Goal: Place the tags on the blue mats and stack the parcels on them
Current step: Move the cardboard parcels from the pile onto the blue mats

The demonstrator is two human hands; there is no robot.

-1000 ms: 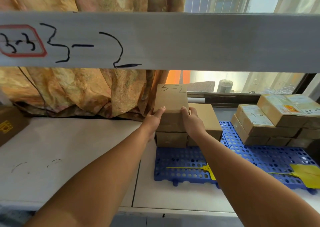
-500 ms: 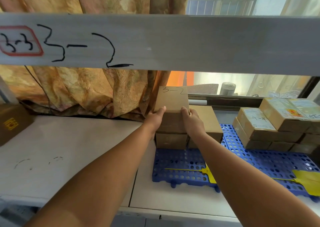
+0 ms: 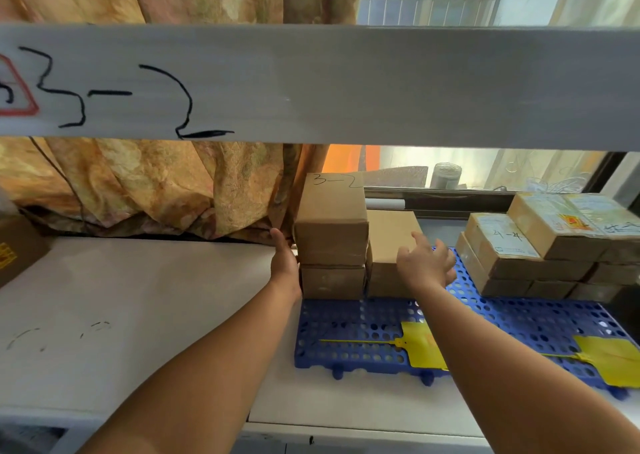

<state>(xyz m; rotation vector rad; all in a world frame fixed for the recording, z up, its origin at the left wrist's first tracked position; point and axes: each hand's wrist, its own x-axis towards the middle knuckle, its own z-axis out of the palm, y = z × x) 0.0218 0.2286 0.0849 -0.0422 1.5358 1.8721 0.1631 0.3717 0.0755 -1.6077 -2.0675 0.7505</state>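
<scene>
The right hand (image 3: 427, 266) has let go of the top box (image 3: 330, 223) and hangs open; the left hand (image 3: 285, 263) stays flat against the stack's side.

Both hands (image 3: 356, 263) open, arms extended

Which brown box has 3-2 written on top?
The top parcel of the left stack, next to the curtain. It sits on another box, with the left hand beside it. The parcels on the right show 4-4 instead.

right tag (image 3: 613, 360) | cut off by right edge (arm overlaps the other)
</scene>
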